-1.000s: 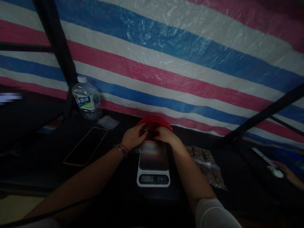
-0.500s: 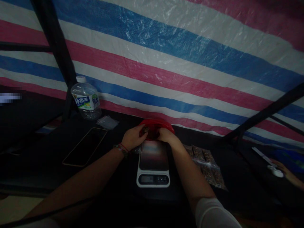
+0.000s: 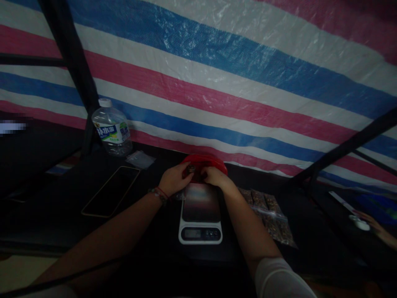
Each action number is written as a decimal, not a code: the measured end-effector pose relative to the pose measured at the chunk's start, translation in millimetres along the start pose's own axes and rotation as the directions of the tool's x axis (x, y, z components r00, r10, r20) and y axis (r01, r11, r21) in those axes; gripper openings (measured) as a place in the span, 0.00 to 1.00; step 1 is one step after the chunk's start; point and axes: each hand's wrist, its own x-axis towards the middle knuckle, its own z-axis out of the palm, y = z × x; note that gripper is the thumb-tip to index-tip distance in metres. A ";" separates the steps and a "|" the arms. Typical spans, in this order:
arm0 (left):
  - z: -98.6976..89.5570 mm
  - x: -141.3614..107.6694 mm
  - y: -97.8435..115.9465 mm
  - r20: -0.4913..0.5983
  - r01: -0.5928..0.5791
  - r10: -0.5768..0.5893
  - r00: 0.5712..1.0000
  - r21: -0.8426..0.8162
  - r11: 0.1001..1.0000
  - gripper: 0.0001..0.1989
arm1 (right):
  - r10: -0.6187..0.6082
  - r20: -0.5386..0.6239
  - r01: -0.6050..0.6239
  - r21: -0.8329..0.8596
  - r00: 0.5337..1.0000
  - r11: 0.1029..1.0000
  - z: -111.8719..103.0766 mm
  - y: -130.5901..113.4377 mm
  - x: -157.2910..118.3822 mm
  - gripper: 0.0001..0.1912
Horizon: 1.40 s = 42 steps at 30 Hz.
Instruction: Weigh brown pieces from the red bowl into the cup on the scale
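Observation:
A red container [image 3: 206, 159], a bowl or basin by its rim, stands behind a white kitchen scale [image 3: 201, 234] with a dark plate. My left hand [image 3: 175, 179] reaches over its left side. A small brownish piece [image 3: 190, 169] shows between thumb and fingers there; its kind is too dark to make out. From the right, my right hand [image 3: 216, 177] dips into the container with fingers curled. Its fingertips are hidden in the dark contents, so I cannot see what they hold. Beside my right forearm lie clear zip bags [image 3: 271, 213] filled with brown bits.
On the left are a phone [image 3: 111, 192], a small clear plastic bag [image 3: 141, 159] and a large clear bottle [image 3: 112, 129]. Striped plastic sheeting [image 3: 217, 87] rises behind the black table. At far right another person's hand [image 3: 380, 231] is by a white object [image 3: 359, 222].
My right fingers have shifted slightly inside the red container. My left hand stays nearly in place, and the scale and bags have not moved.

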 end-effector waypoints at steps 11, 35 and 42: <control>-0.1 -0.1 1.1 -0.006 -0.028 0.028 1.000 -0.019 0.999 0.24 | -0.072 0.027 0.072 -0.021 0.997 0.997 2.6 1.1 1.4 0.13; 1.6 -0.4 1.1 0.028 -0.050 0.050 0.998 -0.003 0.999 0.24 | -0.086 -0.140 0.092 0.032 0.986 0.995 -8.5 2.1 -1.6 0.11; -1.2 -0.9 7.2 0.112 -0.098 0.096 0.989 0.016 0.995 0.22 | -0.214 -0.343 0.288 0.180 0.914 0.941 -33.7 -22.9 -20.4 0.09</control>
